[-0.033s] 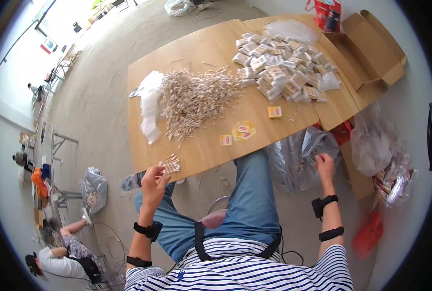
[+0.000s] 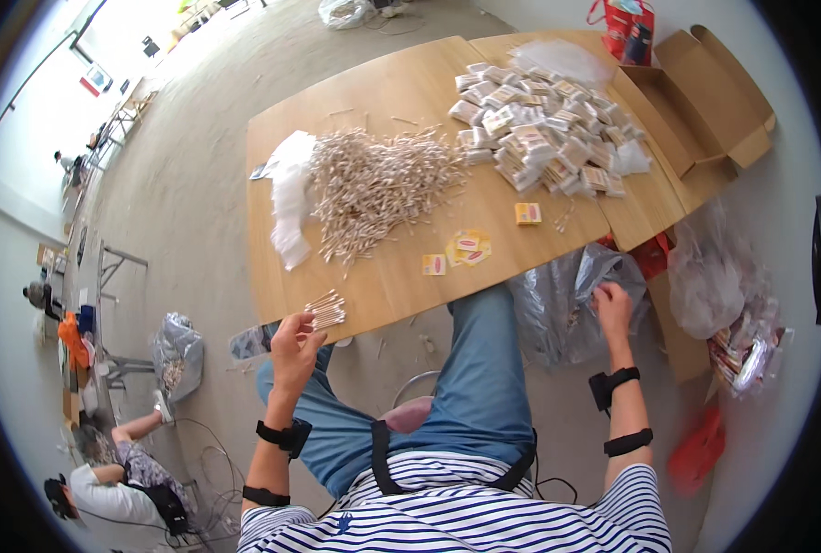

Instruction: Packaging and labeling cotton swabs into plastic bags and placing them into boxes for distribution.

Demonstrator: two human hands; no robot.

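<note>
L hand point(image 2: 294, 355) pinched fanned swab bunch point(image 2: 329, 311) at surface's point(image 2: 387, 290) near edge. R hand point(image 2: 611, 311) by grey bag point(image 2: 544, 318), fingers bent; grip unclear. Bunch prob. v. light, stems stiffish, tips soft; best held mid-stem.

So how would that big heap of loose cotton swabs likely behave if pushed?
The heap of cotton swabs would probably spread rather than slide as one, since they lie loose and criss-crossed. Single swabs look light and apt to roll, being thin sticks; a few lie apart on the wooden table.
</note>
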